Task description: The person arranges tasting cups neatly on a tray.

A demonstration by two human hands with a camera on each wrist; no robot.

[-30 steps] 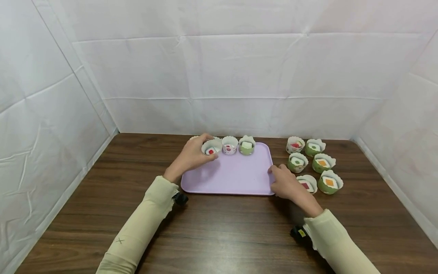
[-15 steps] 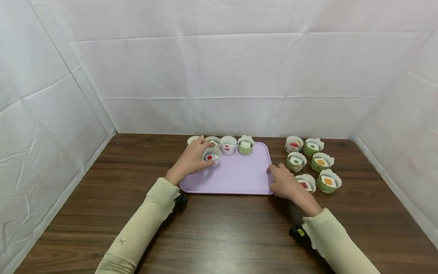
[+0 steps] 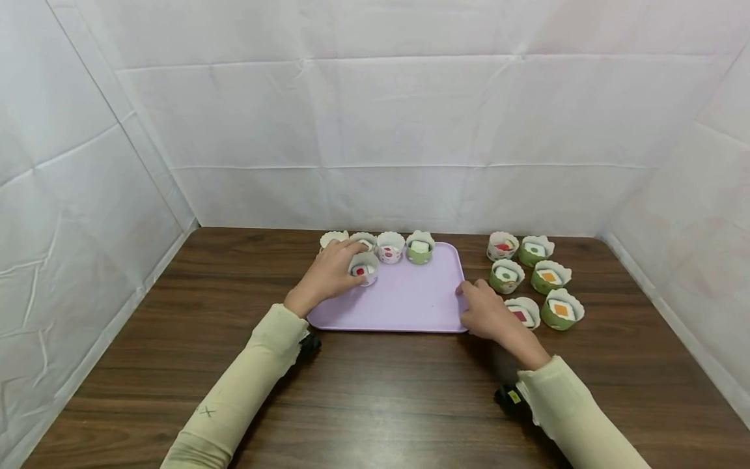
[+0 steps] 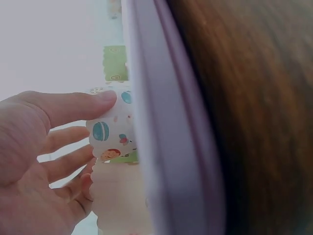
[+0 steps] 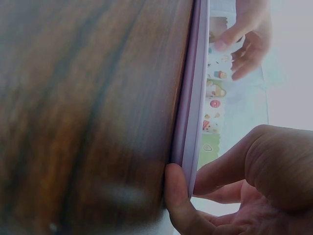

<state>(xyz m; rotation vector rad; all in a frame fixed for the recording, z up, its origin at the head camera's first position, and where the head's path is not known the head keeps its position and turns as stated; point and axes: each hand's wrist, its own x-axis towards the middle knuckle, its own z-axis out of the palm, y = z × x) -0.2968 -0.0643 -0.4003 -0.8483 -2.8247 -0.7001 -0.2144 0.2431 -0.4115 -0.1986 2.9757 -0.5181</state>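
The left hand [image 3: 331, 270] bends its thumb and fingers round a white paper cup [image 3: 366, 271] with a red piece inside; this cup is at the left part of the purple tray [image 3: 404, 299], and its base is hidden. The right hand [image 3: 486, 309] pinches the tray's right near corner between thumb and finger. Both forearms reach forward and inward across the table [image 3: 375, 404]. Four other cups [image 3: 420, 249] make a row along the far edge of the tray; six more cups [image 3: 507, 277] stand to the right.
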